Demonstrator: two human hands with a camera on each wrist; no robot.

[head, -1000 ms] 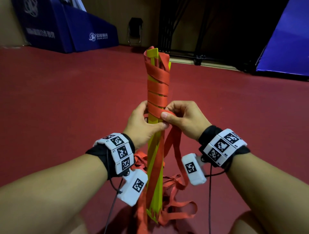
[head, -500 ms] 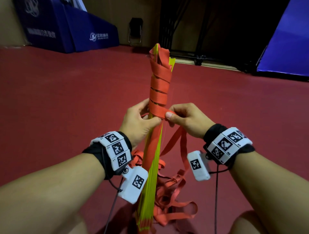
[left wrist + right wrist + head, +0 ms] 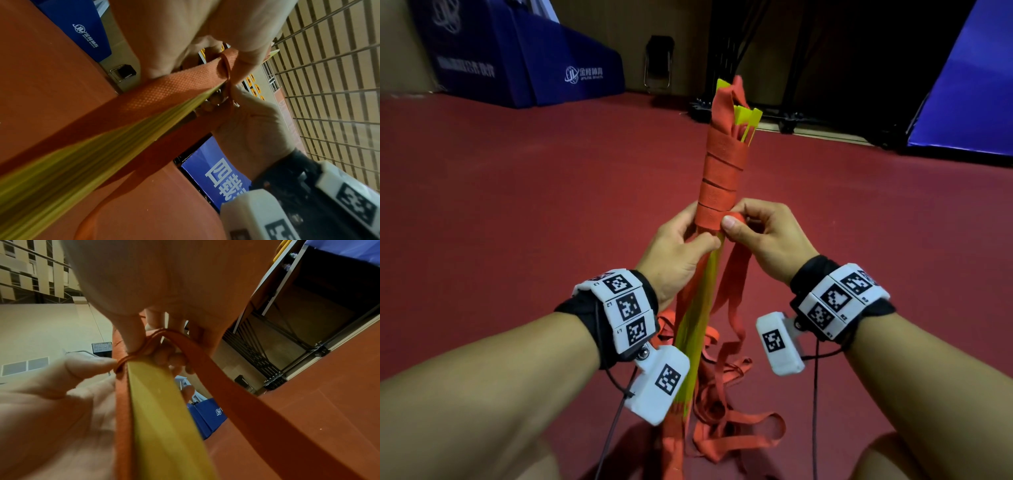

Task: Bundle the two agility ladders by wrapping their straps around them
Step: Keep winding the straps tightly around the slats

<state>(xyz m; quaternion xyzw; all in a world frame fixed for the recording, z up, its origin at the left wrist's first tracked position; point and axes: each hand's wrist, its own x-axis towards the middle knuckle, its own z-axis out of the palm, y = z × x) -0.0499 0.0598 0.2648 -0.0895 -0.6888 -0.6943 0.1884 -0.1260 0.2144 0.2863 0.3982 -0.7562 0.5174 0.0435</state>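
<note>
A stack of yellow ladder rungs [image 3: 697,322] stands upright before me, its upper part wound in several turns of orange strap [image 3: 719,181]. My left hand [image 3: 681,246] grips the bundle just below the last turn, thumb across the front. My right hand [image 3: 760,236] pinches the strap at the bundle's right side, level with the lowest turn. The loose strap [image 3: 732,294] hangs from that pinch to a tangled heap [image 3: 726,421] on the floor. In the right wrist view the rungs [image 3: 164,418] and strap [image 3: 236,394] run past my fingers; the left wrist view shows the strap [image 3: 160,91] over the rungs [image 3: 82,154].
Red floor [image 3: 517,205] lies all around. Blue padded mats [image 3: 534,65] stand at the back left and another blue mat [image 3: 969,89] at the right. A dark metal rack [image 3: 774,68] and a folding chair [image 3: 659,65] stand against the far wall.
The bundle has turned about its long axis, so the rungs' edge faces me. The right hand has brought the strap round to the bundle's right side, closing another turn; both hands have stayed at the same level.
</note>
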